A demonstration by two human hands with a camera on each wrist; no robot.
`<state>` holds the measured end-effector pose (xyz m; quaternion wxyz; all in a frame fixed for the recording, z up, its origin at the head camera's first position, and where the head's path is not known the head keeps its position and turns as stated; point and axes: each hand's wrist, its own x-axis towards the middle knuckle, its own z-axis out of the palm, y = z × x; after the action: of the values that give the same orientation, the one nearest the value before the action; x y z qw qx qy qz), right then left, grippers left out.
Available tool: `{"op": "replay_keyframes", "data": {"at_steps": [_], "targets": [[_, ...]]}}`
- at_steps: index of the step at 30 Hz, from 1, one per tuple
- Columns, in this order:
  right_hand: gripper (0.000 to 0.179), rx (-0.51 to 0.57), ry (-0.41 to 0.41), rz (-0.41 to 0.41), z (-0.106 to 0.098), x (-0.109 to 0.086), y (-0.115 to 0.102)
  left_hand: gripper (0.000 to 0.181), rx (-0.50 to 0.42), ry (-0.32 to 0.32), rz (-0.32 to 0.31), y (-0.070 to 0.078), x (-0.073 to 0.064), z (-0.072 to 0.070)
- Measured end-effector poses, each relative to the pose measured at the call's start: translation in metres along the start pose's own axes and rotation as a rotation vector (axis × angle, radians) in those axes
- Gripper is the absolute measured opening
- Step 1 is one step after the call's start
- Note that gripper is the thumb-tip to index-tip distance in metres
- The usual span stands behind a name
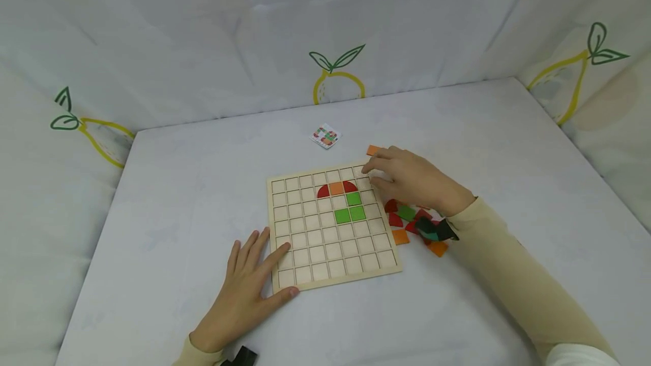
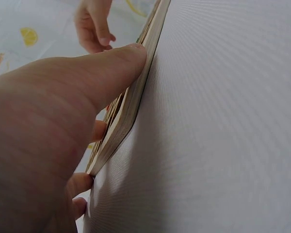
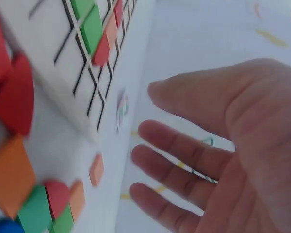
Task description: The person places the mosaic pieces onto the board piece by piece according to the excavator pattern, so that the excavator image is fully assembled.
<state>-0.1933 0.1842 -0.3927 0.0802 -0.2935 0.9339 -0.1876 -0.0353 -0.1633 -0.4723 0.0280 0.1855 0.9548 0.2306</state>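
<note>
A square wooden grid board lies on the table. Two red quarter-round tiles flank an orange tile on it, with green square tiles below. My left hand rests at the near left corner, fingers spread and straight; its thumb touches the front edge. Over the far right corner hovers my right hand, its fingers loosely extended and thumb apart, holding nothing. Near those fingertips, a loose orange tile lies beyond the board, partly covered by the hand in the head view.
Loose red, green and orange tiles are heaped right of the board, partly beneath the right wrist. A blue piece shows among them in the right wrist view. Behind the board lies a small pattern card. White lemon-print cloth hangs around the table.
</note>
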Motion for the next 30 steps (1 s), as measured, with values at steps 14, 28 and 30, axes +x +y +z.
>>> {"op": "replay_keyframes", "data": {"at_steps": [14, 28, 30], "targets": [[0.027, -0.151, -0.147, 0.289, -0.011, -0.006, 0.028, 0.078, 0.012, 0.009, 0.01, 0.001, -0.001, 0.0], [0.027, -0.02, -0.139, 0.332, -0.005, -0.002, 0.044, 0.078, 0.01, 0.012, 0.011, 0.001, -0.001, 0.0], [0.027, -0.025, -0.138, 0.338, -0.005, -0.002, 0.045, 0.077, 0.008, 0.013, 0.012, 0.001, -0.001, 0.0]]}}
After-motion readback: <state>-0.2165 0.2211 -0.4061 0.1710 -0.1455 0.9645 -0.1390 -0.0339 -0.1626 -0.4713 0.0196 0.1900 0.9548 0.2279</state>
